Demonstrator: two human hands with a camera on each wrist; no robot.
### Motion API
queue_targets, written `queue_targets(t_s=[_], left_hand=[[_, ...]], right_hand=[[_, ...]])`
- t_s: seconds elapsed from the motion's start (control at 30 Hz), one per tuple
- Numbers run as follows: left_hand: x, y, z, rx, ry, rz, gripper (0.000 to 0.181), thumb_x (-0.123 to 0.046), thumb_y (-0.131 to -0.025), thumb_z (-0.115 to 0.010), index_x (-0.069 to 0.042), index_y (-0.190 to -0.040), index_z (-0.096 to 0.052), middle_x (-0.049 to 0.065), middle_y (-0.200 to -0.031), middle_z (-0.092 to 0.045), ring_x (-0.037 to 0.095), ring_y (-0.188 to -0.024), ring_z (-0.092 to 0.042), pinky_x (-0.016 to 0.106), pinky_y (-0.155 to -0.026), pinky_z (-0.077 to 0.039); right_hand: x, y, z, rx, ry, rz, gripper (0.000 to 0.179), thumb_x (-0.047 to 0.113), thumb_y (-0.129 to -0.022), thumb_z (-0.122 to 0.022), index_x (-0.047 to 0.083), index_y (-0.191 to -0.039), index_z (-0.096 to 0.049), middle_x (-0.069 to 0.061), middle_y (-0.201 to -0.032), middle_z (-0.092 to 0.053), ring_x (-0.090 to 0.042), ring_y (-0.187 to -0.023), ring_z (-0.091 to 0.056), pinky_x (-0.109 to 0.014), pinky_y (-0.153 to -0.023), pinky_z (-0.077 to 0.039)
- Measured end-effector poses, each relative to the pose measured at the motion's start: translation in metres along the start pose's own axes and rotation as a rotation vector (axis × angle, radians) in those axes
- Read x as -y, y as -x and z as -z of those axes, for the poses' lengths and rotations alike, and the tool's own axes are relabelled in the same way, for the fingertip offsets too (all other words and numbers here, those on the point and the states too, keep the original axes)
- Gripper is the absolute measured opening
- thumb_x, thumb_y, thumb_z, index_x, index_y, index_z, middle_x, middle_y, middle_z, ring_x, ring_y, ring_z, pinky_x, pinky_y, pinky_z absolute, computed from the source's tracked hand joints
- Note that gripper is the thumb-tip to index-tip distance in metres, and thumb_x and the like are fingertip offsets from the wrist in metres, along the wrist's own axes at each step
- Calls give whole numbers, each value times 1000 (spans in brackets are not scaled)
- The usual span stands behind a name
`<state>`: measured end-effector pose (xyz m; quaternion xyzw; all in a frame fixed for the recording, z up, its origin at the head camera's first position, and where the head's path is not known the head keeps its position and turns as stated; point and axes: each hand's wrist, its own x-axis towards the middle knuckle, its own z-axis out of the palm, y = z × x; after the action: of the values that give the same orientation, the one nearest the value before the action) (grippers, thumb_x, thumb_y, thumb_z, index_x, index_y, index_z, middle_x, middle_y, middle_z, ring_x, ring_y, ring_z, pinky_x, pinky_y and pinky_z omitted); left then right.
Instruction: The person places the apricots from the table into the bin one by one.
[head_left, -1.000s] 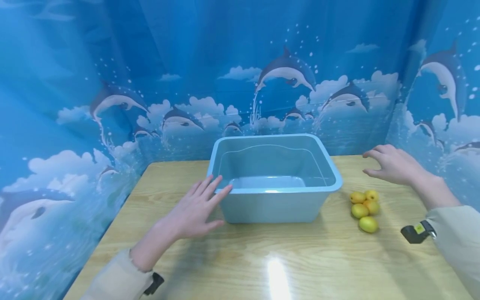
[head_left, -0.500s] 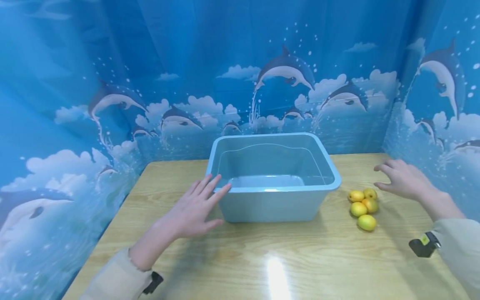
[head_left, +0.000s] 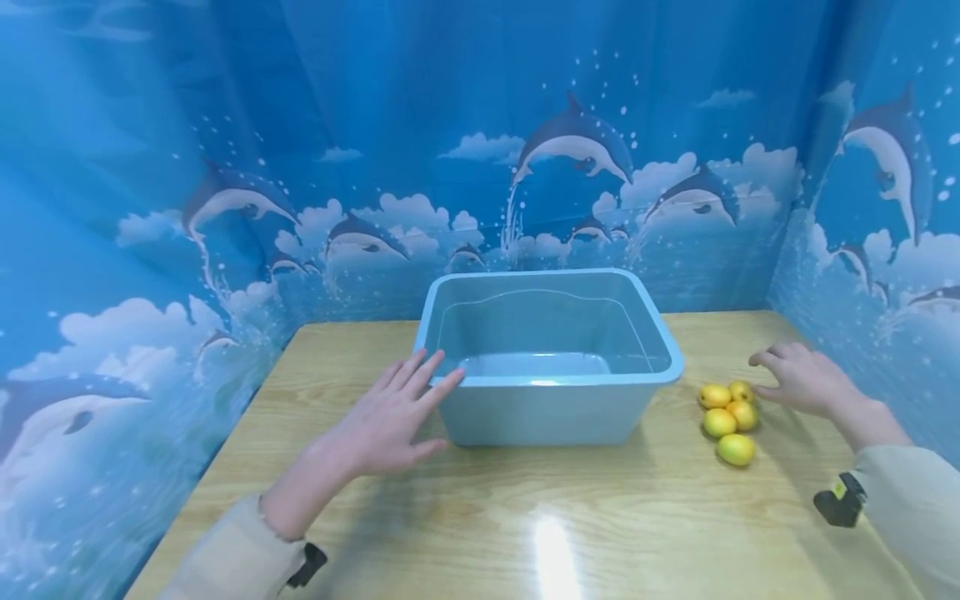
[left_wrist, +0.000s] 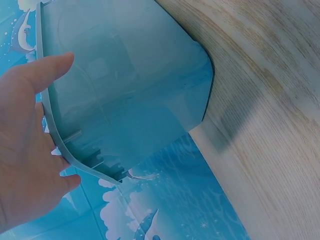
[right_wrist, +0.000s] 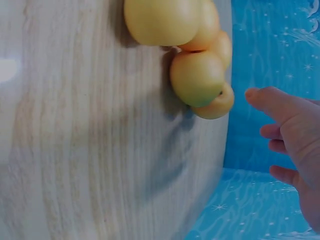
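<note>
A light blue plastic tub (head_left: 536, 412) stands upright on the wooden table. My left hand (head_left: 393, 417), fingers spread and straight, rests at its near left rim. In the left wrist view the thumb (left_wrist: 57, 67) lies over the tub's outer wall (left_wrist: 130, 75). Several small yellow-orange fruits (head_left: 720, 422) sit bunched to the right of the tub; one shows a dark stem end. Just to their right hovers my right hand (head_left: 806, 379), fingers loosely bent, holding nothing. The right wrist view shows its thumb tip apart from the nearest fruit (right_wrist: 212, 106).
The light wooden table (head_left: 450, 533) carries a bright glare spot near its front. Blue curtains (head_left: 390, 108) printed with dolphins and clouds hang behind it and on both sides. Dark wrist devices (head_left: 840, 500) sit at both sleeves.
My right hand has moved down and slightly right, closer to the fruits. The left hand has stayed at the tub's rim; tub and fruits have not moved.
</note>
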<state>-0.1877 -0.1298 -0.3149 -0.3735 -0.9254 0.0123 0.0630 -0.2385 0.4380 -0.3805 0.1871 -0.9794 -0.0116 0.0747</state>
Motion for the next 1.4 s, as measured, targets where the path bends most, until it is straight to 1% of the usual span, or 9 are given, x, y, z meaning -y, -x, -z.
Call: queue_targets(t_s=[0.23,0.4,0.5,0.57,0.83,0.97,1.07,1.2,1.4], left_hand=[[-1,0,-1,-6,-7,-2,89,-51,-84,-60,-21,-151,-9,16,-153,-7,37,-139,-8,53,-110,-11],[-1,0,-1,2,-2,0,89,-51,-84,-60,-21,-151,-9,16,-154,-6,36,-139,-6,52,-110,-10],[-1,-1,-1,3,-3,2,89,-51,-84,-60,-22,-151,-8,15,-154,-6,35,-139,-5,52,-110,-10],[-1,-1,-1,-2,-7,0,90,-51,-84,-60,-22,-151,-8,15,-154,-6,36,-139,-6,52,-110,-11],[-1,-1,-2,-5,-10,-2,89,-52,-84,-60,-22,-151,-8,15,-154,-7,36,-139,-7,52,-110,-10],[-1,-1,-2,-8,-12,-4,89,-52,-84,-60,-22,-151,-8,15,-154,-7,37,-139,-9,52,-110,-11],[-1,-1,-2,-5,-7,-1,89,-52,-84,-60,-22,-151,-8,15,-154,-7,36,-139,-7,52,-110,-11],[0,-1,-3,-5,-6,2,89,-52,-84,-59,-23,-151,-7,15,-154,-7,35,-139,-5,52,-110,-10],[0,-1,-3,-11,-8,-1,89,-51,-84,-60,-22,-151,-8,15,-154,-8,37,-139,-9,52,-110,-11]], right_hand=[[-3,0,-13,32,-38,-4,41,28,-80,-70,-3,-105,-63,-23,-97,-59,-44,-90,-54,-59,-73,-44],[-4,-1,-19,55,-58,-18,45,32,-80,-70,-4,-106,-62,-27,-100,-57,-47,-93,-52,-61,-75,-43],[-3,-3,-20,65,-59,-17,46,32,-79,-70,-4,-106,-62,-29,-101,-56,-49,-94,-51,-63,-76,-41],[-3,-4,-21,67,-55,-18,46,33,-79,-71,-4,-106,-62,-29,-101,-57,-48,-94,-51,-63,-77,-41],[-2,-8,-22,109,-41,-31,46,37,-80,-69,-5,-100,-65,-21,-94,-59,-42,-89,-54,-59,-76,-43],[-2,-7,-22,135,-49,-56,50,40,-80,-68,-5,-99,-65,-26,-96,-58,-45,-90,-53,-61,-77,-42],[-3,-6,-23,147,-60,-79,53,42,-81,-66,-7,-101,-64,-29,-98,-57,-49,-92,-52,-63,-78,-40],[-4,-6,-25,152,-62,-94,56,43,-80,-66,-8,-101,-64,-30,-97,-56,-49,-91,-51,-63,-77,-41],[-5,-7,-27,148,-74,-103,55,42,-79,-68,-8,-101,-64,-31,-97,-56,-50,-92,-51,-63,-77,-41]])
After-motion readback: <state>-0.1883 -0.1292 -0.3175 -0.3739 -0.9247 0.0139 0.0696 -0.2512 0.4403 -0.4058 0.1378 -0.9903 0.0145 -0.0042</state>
